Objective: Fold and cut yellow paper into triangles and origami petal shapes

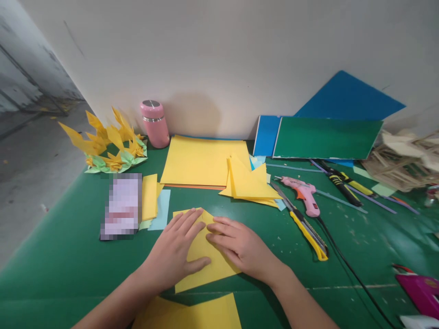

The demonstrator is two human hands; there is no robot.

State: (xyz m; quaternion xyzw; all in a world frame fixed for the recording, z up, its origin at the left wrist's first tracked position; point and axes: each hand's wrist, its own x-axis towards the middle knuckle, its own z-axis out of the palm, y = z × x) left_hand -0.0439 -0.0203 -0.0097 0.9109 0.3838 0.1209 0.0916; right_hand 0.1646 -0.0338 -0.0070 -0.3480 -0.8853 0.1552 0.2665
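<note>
A sheet of yellow paper [217, 270], with one upper corner angled as if folded, lies flat on the green table right in front of me. My left hand [176, 249] rests on its left part, fingers stretched forward and thumb spread to the side. On its right edge lies my right hand [236, 242], fingers extended toward the left one and flat on the paper. Neither hand grips anything. More yellow paper [209, 315] sits nearer to me, cut off by the frame. Beyond my hands, folded yellow pieces [250, 183] overlap a stack of yellow sheets [202, 160].
At the left are a yellow-and-green paper crown [116, 151], a pink thermos [156, 125] and a phone [121, 205] beside small paper pieces. To the right lie a pink glue gun [303, 192] with its cord, a yellow utility knife [308, 233] and pliers [343, 185]. Boards [325, 137] lean against the wall.
</note>
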